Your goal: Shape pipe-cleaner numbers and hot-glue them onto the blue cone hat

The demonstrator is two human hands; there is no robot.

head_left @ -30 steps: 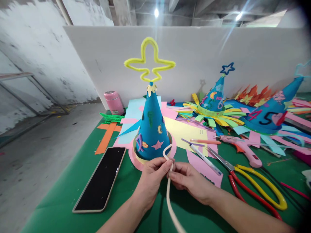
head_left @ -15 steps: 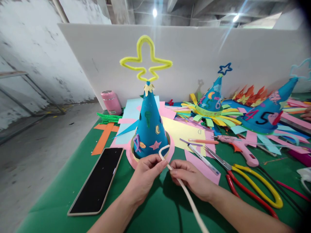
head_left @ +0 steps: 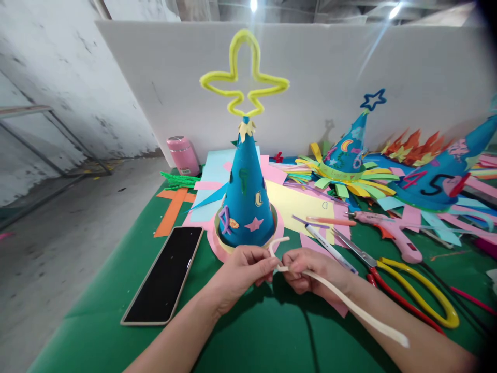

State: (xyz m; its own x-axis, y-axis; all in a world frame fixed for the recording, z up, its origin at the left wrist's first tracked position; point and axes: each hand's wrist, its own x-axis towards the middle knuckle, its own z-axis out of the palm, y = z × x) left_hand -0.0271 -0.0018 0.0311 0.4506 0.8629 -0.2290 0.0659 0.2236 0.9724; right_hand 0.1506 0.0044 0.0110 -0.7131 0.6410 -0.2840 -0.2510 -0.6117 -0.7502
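Observation:
A cream pipe cleaner (head_left: 349,298) is pinched between my two hands, just in front of a blue cone hat (head_left: 248,191). My left hand (head_left: 248,267) grips it near its bent end, which curls up above the fingers. Close beside it, my right hand (head_left: 312,269) pinches the same strip, with a small bend between the two hands. The long free end runs over my right forearm. A yellow pipe-cleaner shape (head_left: 244,77) tops the hat, whose side carries a pink star, a moon and a purple shape.
A phone (head_left: 165,277) lies left of my hands. To the right are scissors (head_left: 415,290), a pink glue gun (head_left: 392,228) and a white marker (head_left: 330,248). Two more decorated hats (head_left: 347,147) stand at the right, before a white board (head_left: 310,62).
The pipe cleaner has gained a bend between my hands, and its free end has swung right over my forearm. My right hand has turned. The whole view has shifted slightly.

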